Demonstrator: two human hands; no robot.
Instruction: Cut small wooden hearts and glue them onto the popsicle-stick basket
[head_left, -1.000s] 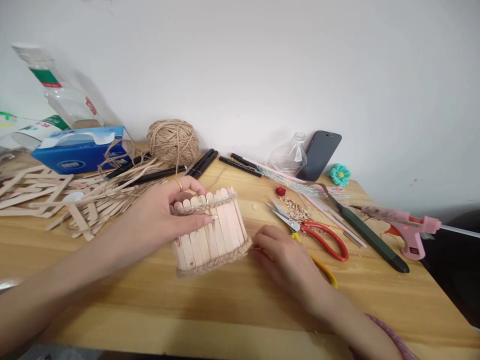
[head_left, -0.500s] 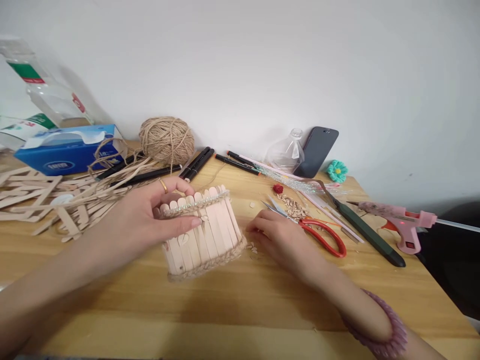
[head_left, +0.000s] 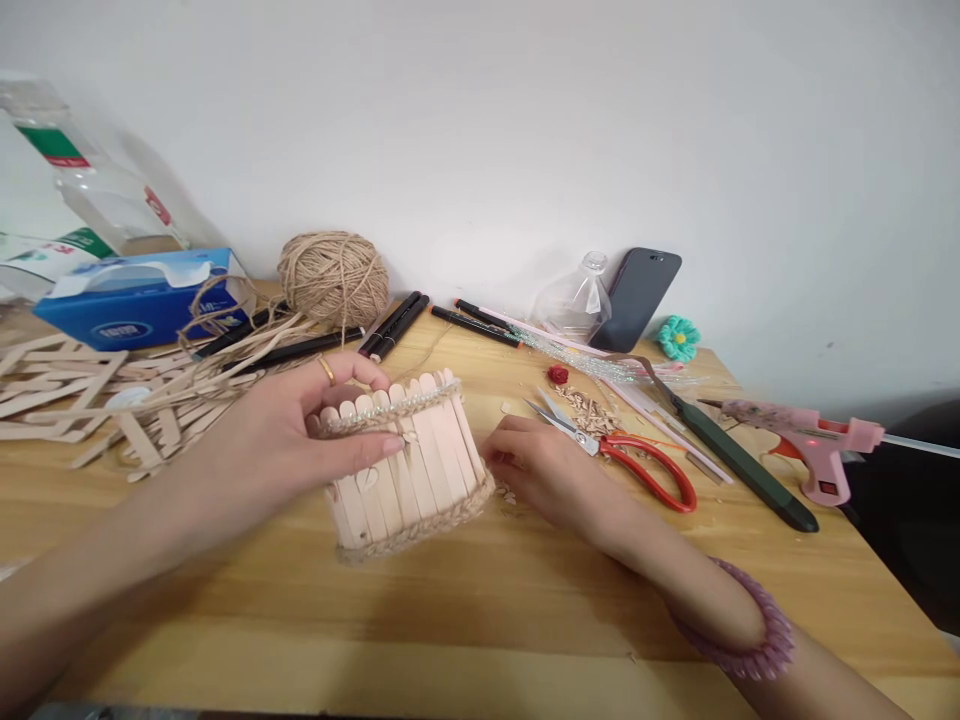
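My left hand point(head_left: 300, 430) grips a small holder made of upright popsicle sticks point(head_left: 427, 470), thumb across its front and the other fingers behind the top edge. Braided twine runs along its bottom, and twine with a pearly strand runs along its top. The holder is tilted above the table. My right hand point(head_left: 544, 465) is at the holder's right edge, its fingers curled together. Those fingertips are partly hidden, so I cannot tell what they pinch. Red-handled scissors point(head_left: 649, 465) lie slightly open just beyond that hand, near small wood shavings point(head_left: 589, 410).
A pink glue gun point(head_left: 814, 440) and a green-handled tool point(head_left: 742, 465) lie at the right. Along the back are a twine ball point(head_left: 334, 280), black markers point(head_left: 397, 325), a clear bottle top point(head_left: 577, 300) and a phone point(head_left: 637, 295). Loose popsicle sticks point(head_left: 45, 385) and a blue box point(head_left: 142, 305) fill the left.
My right hand has shifted slightly left and up, closer to the holder's right edge. The left hand and holder have stayed nearly the same.
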